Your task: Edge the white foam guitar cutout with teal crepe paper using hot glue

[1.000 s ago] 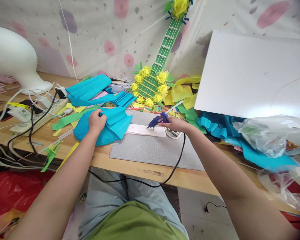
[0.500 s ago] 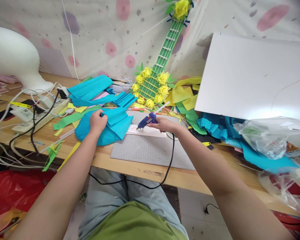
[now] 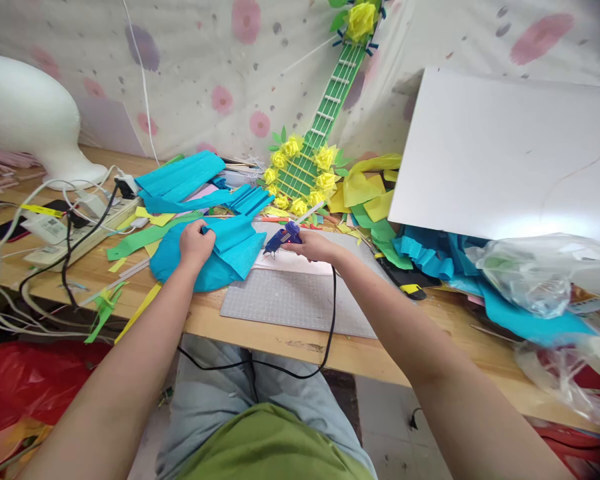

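Observation:
My right hand (image 3: 313, 245) is wrapped round a blue glue gun (image 3: 286, 235), with a pale glue stick poking out of its back. The nozzle points left, towards the edge of the blue crepe paper (image 3: 237, 250). My left hand (image 3: 197, 245) is closed on that pleated blue paper, which lies over a rounded blue piece at the bench's front. Below the glue gun a white strip (image 3: 305, 265) rests on the grey cutting mat (image 3: 280, 300). From the gun a black cord loops down past the bench edge.
A green paper guitar (image 3: 300, 170) with yellow roses leans at the back. On the left are a power strip (image 3: 87, 230) with tangled cables and a white foam head (image 3: 35, 113). A white board (image 3: 500, 153) and plastic bags (image 3: 540, 273) stand right, among paper scraps.
My right hand has moved left with the glue gun, bringing its nozzle closer to the blue crepe paper. My left hand stays where it was.

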`<action>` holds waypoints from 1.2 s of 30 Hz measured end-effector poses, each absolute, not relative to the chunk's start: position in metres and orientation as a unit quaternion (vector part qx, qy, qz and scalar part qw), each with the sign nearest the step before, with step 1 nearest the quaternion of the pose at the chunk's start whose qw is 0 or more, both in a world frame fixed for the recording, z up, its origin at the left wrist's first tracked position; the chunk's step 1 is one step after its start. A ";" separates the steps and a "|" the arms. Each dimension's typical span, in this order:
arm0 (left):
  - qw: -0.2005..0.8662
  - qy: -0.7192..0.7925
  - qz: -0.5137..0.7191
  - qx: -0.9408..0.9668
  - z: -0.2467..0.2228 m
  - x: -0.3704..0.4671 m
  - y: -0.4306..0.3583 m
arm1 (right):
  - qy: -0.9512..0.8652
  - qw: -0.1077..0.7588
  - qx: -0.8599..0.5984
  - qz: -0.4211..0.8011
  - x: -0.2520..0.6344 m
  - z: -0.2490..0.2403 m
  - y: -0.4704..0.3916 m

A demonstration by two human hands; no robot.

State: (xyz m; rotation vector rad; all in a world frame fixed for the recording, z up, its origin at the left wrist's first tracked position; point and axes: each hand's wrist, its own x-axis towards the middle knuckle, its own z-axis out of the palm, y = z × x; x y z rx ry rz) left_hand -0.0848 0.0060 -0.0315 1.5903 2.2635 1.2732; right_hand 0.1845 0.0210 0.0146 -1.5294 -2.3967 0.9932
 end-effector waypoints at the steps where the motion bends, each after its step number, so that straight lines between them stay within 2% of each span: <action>1: 0.045 0.742 0.417 0.523 -0.032 -0.085 0.006 | -0.790 0.074 -0.509 0.333 0.182 0.012 0.023; 12: 0.049 0.739 0.420 0.524 -0.029 -0.083 0.003 | -0.775 0.134 -0.503 0.359 0.189 0.006 0.022; 26: 0.037 0.730 0.425 0.533 -0.033 -0.085 0.006 | -0.750 0.105 -0.561 0.335 0.247 0.019 0.012; 29: 0.041 0.733 0.425 0.530 -0.033 -0.085 0.007 | -0.728 0.148 -0.570 0.351 0.267 0.016 0.016; 34: 0.036 0.736 0.421 0.529 -0.034 -0.086 0.007 | -0.595 0.337 -0.612 0.396 0.298 -0.005 0.021; 36: 0.035 0.737 0.419 0.529 -0.033 -0.086 0.007 | -0.543 0.372 -0.604 0.448 0.302 -0.015 0.017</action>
